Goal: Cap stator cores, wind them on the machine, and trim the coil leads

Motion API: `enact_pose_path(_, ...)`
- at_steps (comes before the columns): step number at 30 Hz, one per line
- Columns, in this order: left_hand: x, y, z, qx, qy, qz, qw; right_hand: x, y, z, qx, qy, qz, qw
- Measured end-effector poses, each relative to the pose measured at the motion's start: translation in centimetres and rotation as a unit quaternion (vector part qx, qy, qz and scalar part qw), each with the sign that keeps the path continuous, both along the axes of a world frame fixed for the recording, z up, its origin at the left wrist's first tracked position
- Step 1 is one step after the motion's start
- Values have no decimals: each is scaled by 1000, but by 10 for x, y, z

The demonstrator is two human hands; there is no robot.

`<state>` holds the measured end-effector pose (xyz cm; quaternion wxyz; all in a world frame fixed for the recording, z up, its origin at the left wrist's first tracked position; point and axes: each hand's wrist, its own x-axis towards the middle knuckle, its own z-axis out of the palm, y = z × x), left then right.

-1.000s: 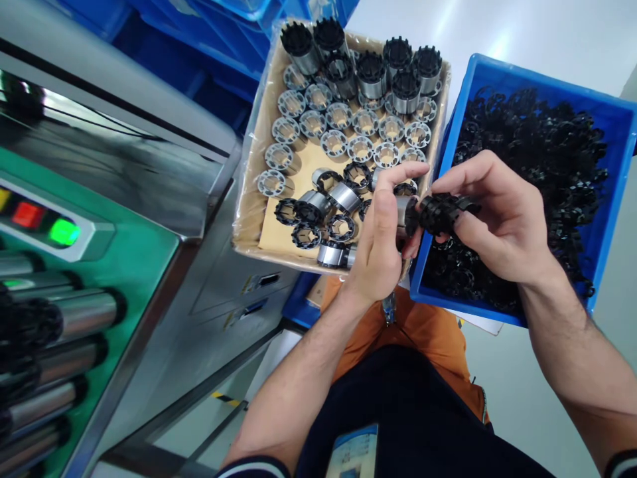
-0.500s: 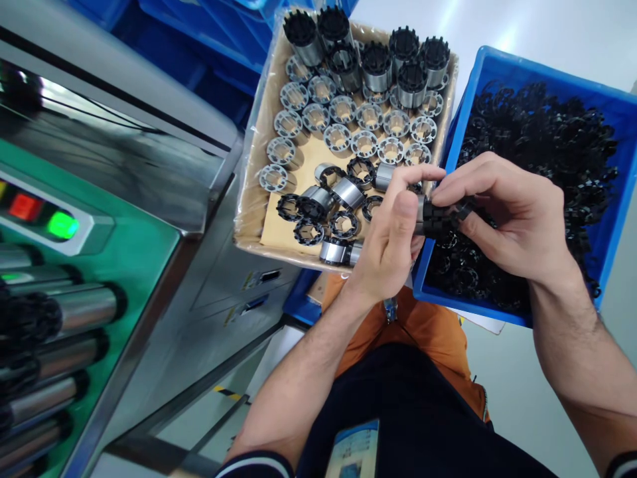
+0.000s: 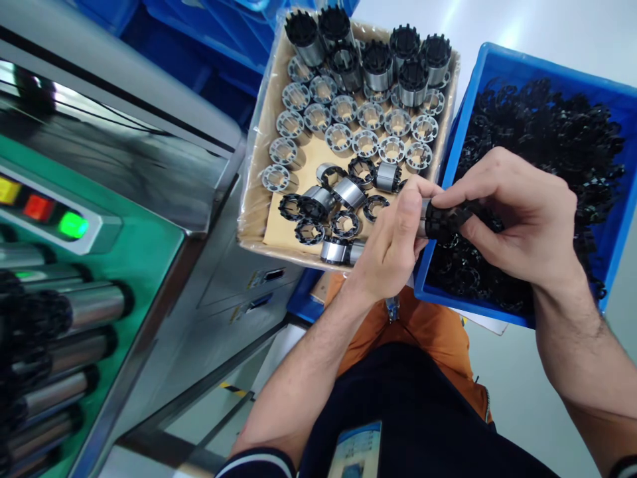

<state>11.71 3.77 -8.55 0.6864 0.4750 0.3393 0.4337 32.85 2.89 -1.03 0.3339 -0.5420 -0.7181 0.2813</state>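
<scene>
My left hand point(image 3: 391, 249) is closed around a steel stator core point(image 3: 423, 218), mostly hidden by the fingers. A black toothed plastic end piece point(image 3: 438, 222) sits at the core's right end. From the right, my right hand point(image 3: 522, 222) pinches black plastic at that end between thumb and fingers; its exact shape is partly hidden. Both hands meet above the gap between a lined cardboard box point(image 3: 249, 219) and a blue bin point(image 3: 455, 143). Loose black plastic pieces point(image 3: 547, 133) fill the bin under my right hand.
Inside the box, bare stator cores point(image 3: 338, 137) stand in rows. Others with black ends point(image 3: 348, 192) lie tumbled near my left hand, and several more stand at the back. To the left is a green machine surface point(image 3: 149, 265) with lit buttons point(image 3: 73, 224) and metal cylinders point(image 3: 94, 309).
My left index finger has drawn in from its stretched position and now curls against the core. The hands stay together at nearly the same place. The view has shifted slightly.
</scene>
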Motion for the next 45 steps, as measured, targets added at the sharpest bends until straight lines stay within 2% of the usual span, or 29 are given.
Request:
enact_pose_path(3,-2,2,0,46,-10,-53,997,-1,1,-1,-26,8,-7,1000)
enact_pose_path(9,-6,10,3,42,-75,-89,992,-6,4,-5,-72,53,13,996)
enact_pose_path(13,-5,12,0,77,-63,-56,993,-7,5,-4,-57,55,17,997)
enact_pose_path(16,-8,13,-4,107,-37,-68,991,-2,4,-2,-59,43,26,997)
enact_pose_path(20,-14,12,-4,45,-67,-98,992,1,4,-4,-111,66,3,992)
enact_pose_path(22,-12,12,-1,10,-103,-87,991,-1,4,-5,-129,104,-17,986)
enact_pose_path(25,-1,16,0,39,-133,-8,990,-5,5,-5,-87,161,-41,982)
enact_pose_path(27,7,19,-1,78,-142,77,984,-7,7,-8,-24,201,-29,979)
enact_pose_path(29,13,21,-1,87,-147,120,978,-9,9,-12,26,243,-1,970)
enact_pose_path(33,10,20,4,53,-143,73,986,-9,12,-20,56,271,21,961)
enact_pose_path(36,3,18,8,11,-140,17,990,-7,11,-19,81,233,23,969)
enact_pose_path(39,0,16,11,8,-111,-35,993,-6,10,-19,103,183,14,978)
enact_pose_path(45,5,12,18,-20,-76,-11,997,-9,10,-21,111,142,19,983)
